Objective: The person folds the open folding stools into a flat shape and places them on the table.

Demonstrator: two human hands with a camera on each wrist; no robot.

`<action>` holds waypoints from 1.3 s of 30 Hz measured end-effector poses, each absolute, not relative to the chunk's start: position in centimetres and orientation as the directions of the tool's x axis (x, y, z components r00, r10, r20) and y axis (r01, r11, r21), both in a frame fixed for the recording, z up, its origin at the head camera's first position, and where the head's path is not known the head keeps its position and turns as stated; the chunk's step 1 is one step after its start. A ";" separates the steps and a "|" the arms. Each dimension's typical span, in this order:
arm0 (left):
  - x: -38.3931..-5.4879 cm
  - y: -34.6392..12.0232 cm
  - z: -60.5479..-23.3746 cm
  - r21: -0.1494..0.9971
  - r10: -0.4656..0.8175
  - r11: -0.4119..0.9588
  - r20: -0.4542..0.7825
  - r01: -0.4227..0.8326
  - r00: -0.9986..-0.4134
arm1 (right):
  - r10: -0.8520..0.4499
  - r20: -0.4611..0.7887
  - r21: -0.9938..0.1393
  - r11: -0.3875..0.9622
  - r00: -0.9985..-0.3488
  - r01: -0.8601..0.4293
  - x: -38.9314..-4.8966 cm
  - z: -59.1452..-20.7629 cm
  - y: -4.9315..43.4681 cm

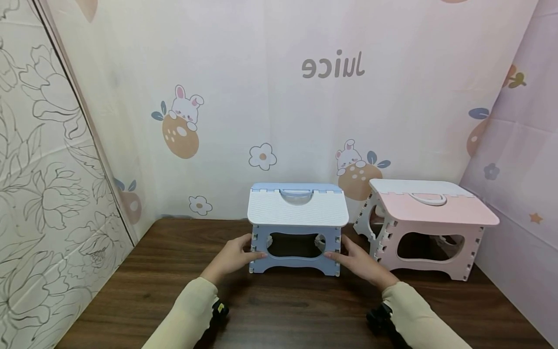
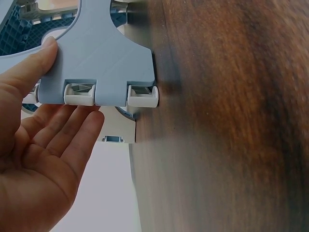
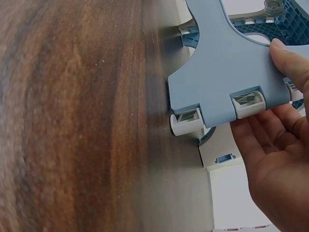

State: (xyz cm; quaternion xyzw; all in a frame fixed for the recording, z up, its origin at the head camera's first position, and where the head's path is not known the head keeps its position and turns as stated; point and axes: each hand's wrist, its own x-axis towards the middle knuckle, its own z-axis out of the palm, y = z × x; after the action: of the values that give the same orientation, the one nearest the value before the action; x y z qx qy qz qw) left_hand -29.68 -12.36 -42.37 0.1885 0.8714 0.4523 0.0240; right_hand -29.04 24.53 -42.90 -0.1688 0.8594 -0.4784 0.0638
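Note:
A folding step stool (image 1: 298, 211) with a white and blue top and blue front legs stands unfolded on the dark wood table. My left hand (image 1: 231, 259) grips its left front leg; in the left wrist view the thumb lies on the blue leg panel (image 2: 104, 58) and the fingers reach behind its hinged edge. On the other side, my right hand (image 1: 359, 261) holds the right front leg the same way, thumb in front near the oval opening. White hinge knuckles (image 3: 248, 104) line the leg's edge in the right wrist view.
A second folding stool (image 1: 436, 208), pink and white, stands unfolded to the right, near my right hand. Behind both hangs a printed curtain (image 1: 266, 106) with rabbits and fruit. A flower-patterned panel (image 1: 52, 194) borders the table (image 1: 279, 315) on the left.

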 end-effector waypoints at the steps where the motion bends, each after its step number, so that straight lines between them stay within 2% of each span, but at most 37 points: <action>1: -29.7 -12.4 -42.4 0.798 0.351 0.519 0.129 0.307 -0.927 | -0.351 0.054 -0.844 0.485 -0.935 -0.231 -29.1 -42.9 24.5; 39: -29.9 -12.4 -42.7 0.805 0.362 0.507 0.126 0.309 -0.923 | -0.339 0.028 -0.840 0.502 -0.940 -0.206 -29.1 -42.7 24.5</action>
State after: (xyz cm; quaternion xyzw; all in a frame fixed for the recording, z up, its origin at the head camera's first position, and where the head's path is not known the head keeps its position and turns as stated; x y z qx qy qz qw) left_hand -29.91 -12.38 -42.69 0.1934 0.8675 0.4574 0.0294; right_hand -29.09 24.54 -42.70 -0.1576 0.8638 -0.4733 0.0702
